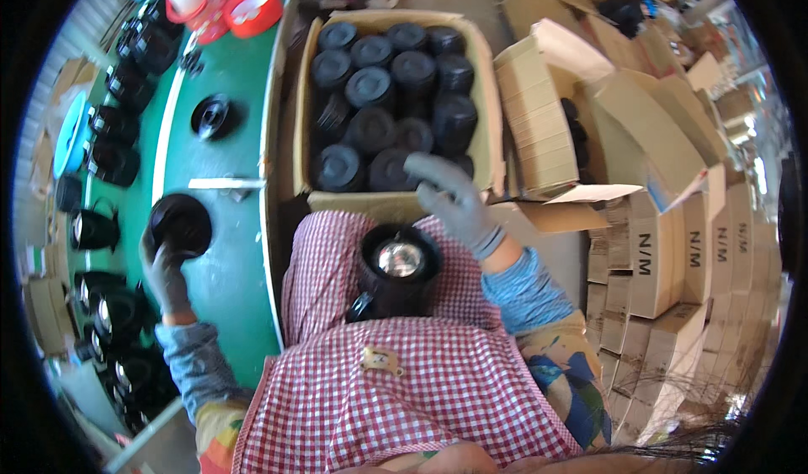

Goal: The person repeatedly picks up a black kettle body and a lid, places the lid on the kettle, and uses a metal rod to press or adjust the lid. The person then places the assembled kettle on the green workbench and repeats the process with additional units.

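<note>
Over the green worktop (236, 280), left gloved hand (167, 274) grasps a round black part (183, 221). Right gloved hand (454, 203) loose, fingers extended, nothing seen in its grip, at the near right of an open carton (490, 137) packed with black cylinders (369, 87); contact unclear. Black handled vessel (397, 293), shiny metal inside, sits on the lap against a red-and-white checked apron (362, 415).

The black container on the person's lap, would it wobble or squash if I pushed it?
The black container would probably wobble, since the checked cloth under it looks soft and uneven. It probably wouldn't squash easily: its rim makes a neat, firm-looking circle. It might feel slippery, because its outside looks smooth.
</note>
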Motion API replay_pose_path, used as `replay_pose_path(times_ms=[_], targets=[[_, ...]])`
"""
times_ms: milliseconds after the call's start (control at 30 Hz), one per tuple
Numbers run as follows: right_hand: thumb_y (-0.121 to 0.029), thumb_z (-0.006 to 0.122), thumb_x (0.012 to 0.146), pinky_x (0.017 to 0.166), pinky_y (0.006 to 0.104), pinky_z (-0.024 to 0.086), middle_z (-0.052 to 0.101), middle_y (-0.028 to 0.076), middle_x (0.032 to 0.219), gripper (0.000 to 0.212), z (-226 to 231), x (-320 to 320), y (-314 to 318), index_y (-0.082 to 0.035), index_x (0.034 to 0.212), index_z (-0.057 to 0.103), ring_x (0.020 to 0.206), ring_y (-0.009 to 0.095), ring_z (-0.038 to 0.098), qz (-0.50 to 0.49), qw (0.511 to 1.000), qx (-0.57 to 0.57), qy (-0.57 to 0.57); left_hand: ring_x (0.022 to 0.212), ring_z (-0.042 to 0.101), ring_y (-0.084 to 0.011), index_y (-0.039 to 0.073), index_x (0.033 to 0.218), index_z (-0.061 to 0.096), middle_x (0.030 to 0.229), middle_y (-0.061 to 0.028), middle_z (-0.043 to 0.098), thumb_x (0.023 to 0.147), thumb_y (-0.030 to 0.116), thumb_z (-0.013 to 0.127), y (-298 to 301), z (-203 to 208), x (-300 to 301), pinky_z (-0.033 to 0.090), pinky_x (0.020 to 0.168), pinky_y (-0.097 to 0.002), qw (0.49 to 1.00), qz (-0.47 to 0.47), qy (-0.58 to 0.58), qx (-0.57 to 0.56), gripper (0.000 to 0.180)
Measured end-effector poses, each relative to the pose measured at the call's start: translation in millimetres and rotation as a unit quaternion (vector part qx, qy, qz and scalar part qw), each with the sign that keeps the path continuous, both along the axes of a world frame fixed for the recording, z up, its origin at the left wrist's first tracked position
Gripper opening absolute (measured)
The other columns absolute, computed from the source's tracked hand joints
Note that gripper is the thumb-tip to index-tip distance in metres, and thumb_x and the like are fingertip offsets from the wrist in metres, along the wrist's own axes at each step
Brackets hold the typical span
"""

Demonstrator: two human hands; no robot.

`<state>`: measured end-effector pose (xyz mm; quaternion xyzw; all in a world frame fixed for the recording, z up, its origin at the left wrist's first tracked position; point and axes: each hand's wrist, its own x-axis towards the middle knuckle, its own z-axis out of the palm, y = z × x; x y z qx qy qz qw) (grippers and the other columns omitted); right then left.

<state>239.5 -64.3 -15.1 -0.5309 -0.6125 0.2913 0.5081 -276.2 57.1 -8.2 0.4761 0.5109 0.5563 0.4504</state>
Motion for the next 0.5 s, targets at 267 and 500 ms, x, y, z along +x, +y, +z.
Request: replay_pose_path(times_ms=[267,500], targets=[[-0.057,0.038,0.107,0.111,0.0367,0.043,0.061,0.017,0.137,0.071,50.0,-24.4,-2.0,0.004,0.139,0.057,0.128,0.023,0.057,0.187,0.933,-0.19,0.243,0.126,0.055,-0.0234,-0.002,0.145,0.043,0.134,-0.015,0.053,0.1,0.01,0.058,-49.4,38.9,247.5,0.043,0.108,-0.0372,0.883,-0.398,0.091,0.233,0.048],[-0.041,0.066,0.098,0.11,0.0394,0.045,0.068,0.018,0.127,0.05,-9.2,-14.0,-44.6,0.004,0.121,0.069,0.123,0.027,0.061,0.104,0.938,-0.094,0.318,0.12,0.059,-0.0238,-0.002,0.136,0.053,0.13,-0.0147,0.06,0.113,0.039,0.028,-51.4,-1.3,278.2,0.043,0.108,-0.0367,0.845,-0.525,0.002,0.105,0.053]])
